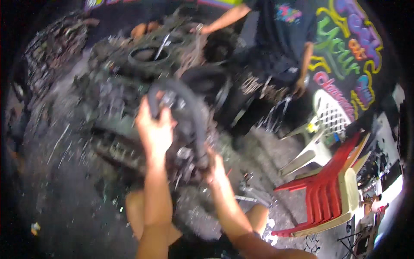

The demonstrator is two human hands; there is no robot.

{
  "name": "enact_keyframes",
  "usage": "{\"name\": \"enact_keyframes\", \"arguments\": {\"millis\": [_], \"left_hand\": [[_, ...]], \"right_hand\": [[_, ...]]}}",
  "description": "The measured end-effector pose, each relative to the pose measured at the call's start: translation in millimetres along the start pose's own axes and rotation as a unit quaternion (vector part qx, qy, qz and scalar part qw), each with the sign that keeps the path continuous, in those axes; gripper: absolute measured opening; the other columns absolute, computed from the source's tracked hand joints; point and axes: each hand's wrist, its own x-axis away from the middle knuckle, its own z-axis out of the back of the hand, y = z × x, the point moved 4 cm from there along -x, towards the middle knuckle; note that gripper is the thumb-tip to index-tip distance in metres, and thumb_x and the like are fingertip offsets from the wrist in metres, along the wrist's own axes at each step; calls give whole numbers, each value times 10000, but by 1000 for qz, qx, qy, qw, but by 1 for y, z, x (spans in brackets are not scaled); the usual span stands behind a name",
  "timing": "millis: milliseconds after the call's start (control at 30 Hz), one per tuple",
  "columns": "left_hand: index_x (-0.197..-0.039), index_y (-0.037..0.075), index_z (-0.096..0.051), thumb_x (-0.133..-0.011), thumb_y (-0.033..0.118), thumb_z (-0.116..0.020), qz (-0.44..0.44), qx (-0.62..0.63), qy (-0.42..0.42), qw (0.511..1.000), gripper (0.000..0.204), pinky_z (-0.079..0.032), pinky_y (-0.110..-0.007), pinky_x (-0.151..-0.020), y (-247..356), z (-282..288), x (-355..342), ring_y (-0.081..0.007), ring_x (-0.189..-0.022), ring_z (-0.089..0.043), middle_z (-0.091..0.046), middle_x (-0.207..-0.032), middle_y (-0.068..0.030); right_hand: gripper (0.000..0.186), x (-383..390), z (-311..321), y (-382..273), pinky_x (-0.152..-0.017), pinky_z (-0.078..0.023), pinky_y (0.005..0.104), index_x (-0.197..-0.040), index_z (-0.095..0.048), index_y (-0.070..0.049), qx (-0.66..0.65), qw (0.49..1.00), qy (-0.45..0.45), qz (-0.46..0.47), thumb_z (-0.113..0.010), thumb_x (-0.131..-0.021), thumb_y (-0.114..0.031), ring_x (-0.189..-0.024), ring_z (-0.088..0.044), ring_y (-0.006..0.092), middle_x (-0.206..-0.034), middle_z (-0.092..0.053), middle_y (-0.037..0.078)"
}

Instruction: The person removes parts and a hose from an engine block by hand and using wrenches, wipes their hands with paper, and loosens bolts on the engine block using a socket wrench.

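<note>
A thick, curved black hose [193, 114] arches in front of me, slightly blurred. My left hand [154, 127] is closed around its upper left part, with the thumb upright. Lower and to the right, my right hand [213, 166] grips the other end of the hose, its fingertips partly hidden. Directly below the hose lie grimy metal parts [184, 153], too blurred to identify. A long dark metal piece [118, 149] lies to the left of my left forearm.
Another person [278, 47] in dark clothes works beyond my hands, among black rings [134, 56] and heaped greasy parts. At right stand a white plastic chair [332, 110] and stacked red and cream chairs [323, 198], before a painted wall. Small tools and scraps litter the dark floor.
</note>
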Motion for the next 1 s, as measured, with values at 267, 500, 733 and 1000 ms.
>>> {"name": "enact_keyframes", "arguments": {"millis": [267,500,733,1000], "left_hand": [[-1030,-13,-524,-856,-32,-474,-33,-11,-18,999,182,-463,-239,-437,1,2,-2,-80,-460,-497,-497,-619,-13],[-1049,-33,-514,-824,-74,-453,-36,42,-18,998,236,-500,-241,-443,-7,3,0,-85,-523,-514,-550,-894,-75],[-1007,-16,-515,-821,-57,-462,-50,45,-27,997,198,-480,-241,-440,-1,-4,4,-95,-472,-506,-514,-732,-49],[-974,-4,-500,-812,-84,-442,-60,58,-55,995,190,-494,-275,-463,4,-4,3,-92,-469,-469,-468,-621,-20]], "right_hand": [[453,-21,-2,16,-697,-461,335,-1095,-591,-65,-127,968,-191,105,-778,-720,-237,-821,-590,197,-968,-623,70],[341,-10,0,8,-645,-431,309,-1036,-572,-82,-116,988,-103,16,-711,-795,-281,-741,-560,164,-836,-605,33],[287,-33,-1,12,-525,-457,246,-988,-619,-80,-135,975,-170,50,-723,-780,-249,-660,-578,109,-820,-630,27],[308,-16,8,-5,-388,-361,229,-944,-635,-71,-13,985,-124,117,-718,-779,-318,-517,-504,75,-734,-599,21]]}}
